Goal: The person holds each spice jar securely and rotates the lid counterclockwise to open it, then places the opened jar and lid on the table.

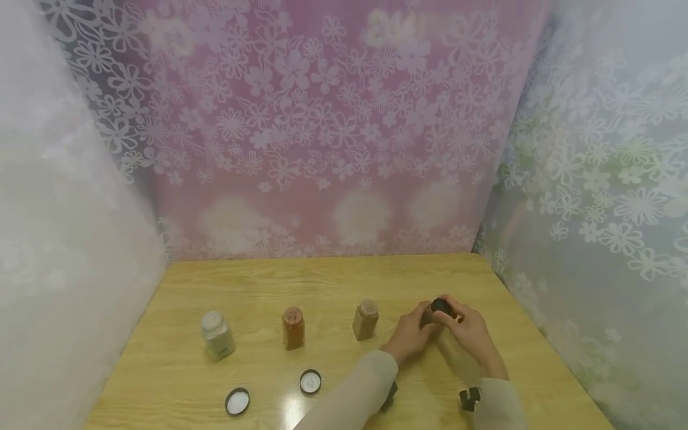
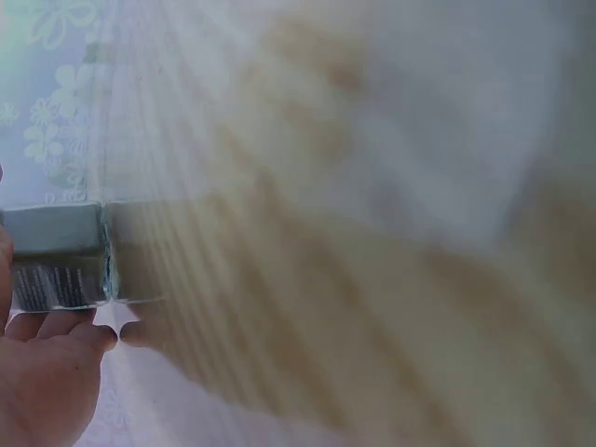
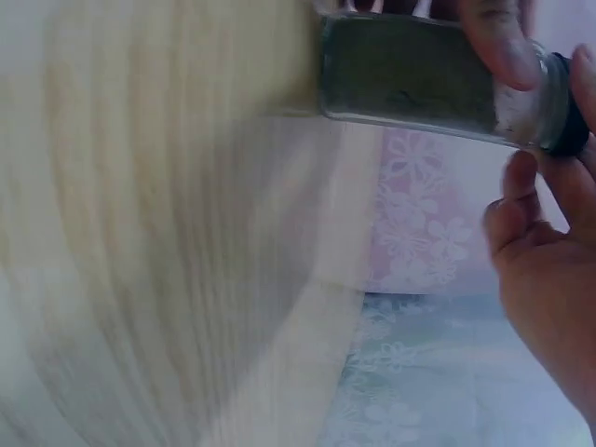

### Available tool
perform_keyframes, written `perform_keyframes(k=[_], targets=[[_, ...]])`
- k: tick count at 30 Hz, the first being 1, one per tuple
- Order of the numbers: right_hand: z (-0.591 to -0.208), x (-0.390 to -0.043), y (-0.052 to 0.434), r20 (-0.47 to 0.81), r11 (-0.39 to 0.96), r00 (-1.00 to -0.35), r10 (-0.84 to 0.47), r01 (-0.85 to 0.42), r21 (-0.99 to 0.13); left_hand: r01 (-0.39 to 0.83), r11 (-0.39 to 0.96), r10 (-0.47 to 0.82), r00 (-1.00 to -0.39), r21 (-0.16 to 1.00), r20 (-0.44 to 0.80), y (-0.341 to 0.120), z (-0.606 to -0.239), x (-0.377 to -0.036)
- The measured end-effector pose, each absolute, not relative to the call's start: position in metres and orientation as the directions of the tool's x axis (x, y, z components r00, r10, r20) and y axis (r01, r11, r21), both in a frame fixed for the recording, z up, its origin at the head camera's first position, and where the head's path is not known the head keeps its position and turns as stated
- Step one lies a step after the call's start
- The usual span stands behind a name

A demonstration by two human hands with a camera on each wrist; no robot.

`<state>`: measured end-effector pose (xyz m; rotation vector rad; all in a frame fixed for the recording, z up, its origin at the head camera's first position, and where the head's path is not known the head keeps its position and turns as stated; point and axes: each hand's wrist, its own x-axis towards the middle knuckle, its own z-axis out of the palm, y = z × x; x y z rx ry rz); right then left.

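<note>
A glass spice jar (image 3: 410, 70) with dark greenish contents stands upright at the right side of the table. My left hand (image 1: 409, 335) grips its body, and the thumb lies across the glass in the right wrist view. On top is a black screw lid (image 1: 442, 306), pinched by the fingers and thumb of my right hand (image 1: 475, 334). In the head view the hands hide most of this jar. Closest to my left hand is a spice jar (image 1: 365, 321) with brown contents, its perforated top uncovered.
Further left stand an orange-red spice jar (image 1: 294, 328) and a pale spice jar (image 1: 217, 337), both without black lids. Two black lids (image 1: 237, 402) lie with white insides up near the front of the wooden table (image 1: 322, 275). Flowered curtains (image 1: 333, 149) enclose the back and sides.
</note>
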<state>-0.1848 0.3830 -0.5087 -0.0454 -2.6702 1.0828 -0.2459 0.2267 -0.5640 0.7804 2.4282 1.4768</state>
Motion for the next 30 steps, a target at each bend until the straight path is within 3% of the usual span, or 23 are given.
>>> perform_keyframes(k=[6, 11, 23, 30], targets=[[-0.506, -0.182, 0.382, 0.185, 0.705, -0.957, 0.224, 0.029, -0.708, 0.377, 0.34, 0.477, -0.859, 0.862, 0.187, 0.228, -0.566, -0.244], [-0.508, -0.181, 0.38, 0.181, 0.653, -0.926, 0.333, 0.087, -0.753, 0.333, 0.299, 0.47, -0.867, 0.894, 0.166, 0.227, -0.563, -0.244], [-0.517, -0.176, 0.381, 0.235, 0.628, -0.939, 0.252, -0.026, -0.778, 0.277, 0.269, 0.501, -0.858, 0.922, 0.112, 0.226, -0.567, -0.242], [-0.516, -0.175, 0.38, 0.223, 0.574, -0.905, 0.363, 0.028, -0.819, 0.236, 0.257, 0.515, -0.854, 0.937, 0.074, 0.225, -0.556, -0.243]])
